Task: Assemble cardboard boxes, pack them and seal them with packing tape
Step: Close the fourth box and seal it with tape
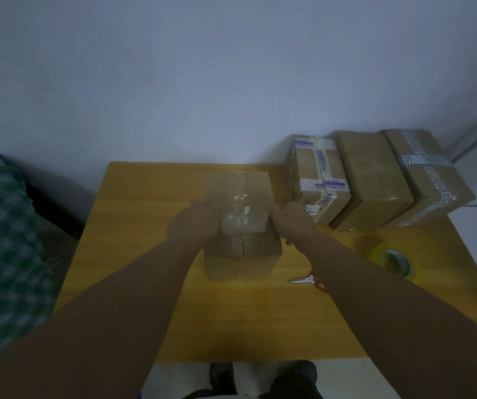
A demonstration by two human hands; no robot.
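Observation:
A brown cardboard box (pixel 256 246) stands in the middle of the yellow wooden table (pixel 151 240), its top flaps closed. Clear tape runs along the top seam and a second strip crosses it. My left hand (pixel 192 221) presses against the box's left side at the top edge. My right hand (pixel 293 218) presses against its right side at the same height. Both hands lie on the ends of the cross strip. A roll of yellowish packing tape (pixel 395 262) lies flat to the right. Red-handled scissors (pixel 307 280) lie partly under my right forearm.
Three sealed cardboard boxes (pixel 375 180) stand side by side at the table's back right corner. A green checked cloth (pixel 4 231) lies off the table's left side. A pale wall stands close behind. My feet show below the table's front edge.

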